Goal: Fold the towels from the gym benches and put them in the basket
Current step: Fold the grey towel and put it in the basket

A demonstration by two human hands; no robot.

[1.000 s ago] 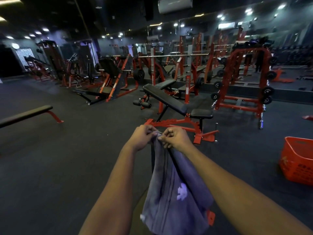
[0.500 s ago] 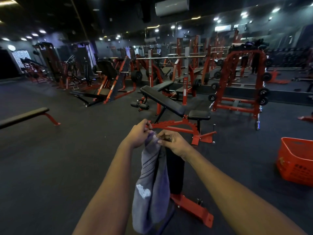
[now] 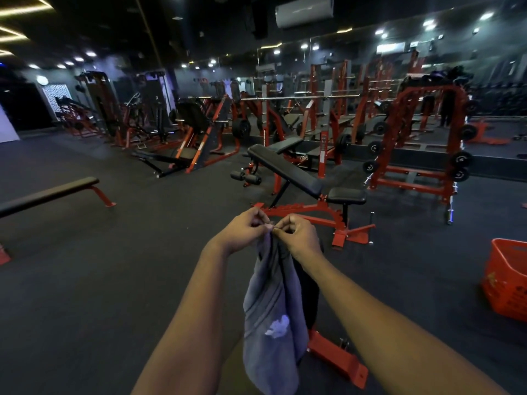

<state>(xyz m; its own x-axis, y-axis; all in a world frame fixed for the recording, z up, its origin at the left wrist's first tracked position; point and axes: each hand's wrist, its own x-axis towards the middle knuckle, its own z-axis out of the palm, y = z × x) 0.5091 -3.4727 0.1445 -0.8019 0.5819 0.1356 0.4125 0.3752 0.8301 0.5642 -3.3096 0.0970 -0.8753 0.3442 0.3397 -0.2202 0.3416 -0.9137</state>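
While the curled fingers point(image 3: 256, 220) of the left hand point(image 3: 242, 235) and right hand point(image 3: 301, 238) pinch its top edge, knuckles nearly touching, a grey towel point(image 3: 271, 306) hangs, apparently doubled over, above the dark floor point(image 3: 114, 266); the orange basket point(image 3: 507, 283) stands well apart, right.

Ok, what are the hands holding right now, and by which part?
A grey towel: the left grip and right grip pinch its top edge, close together; the rest hangs down.

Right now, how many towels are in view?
1. A grey-purple cloth towel hangs in front of the person, its top edge pinched by left hand and right hand. The dim background machines could hide others.
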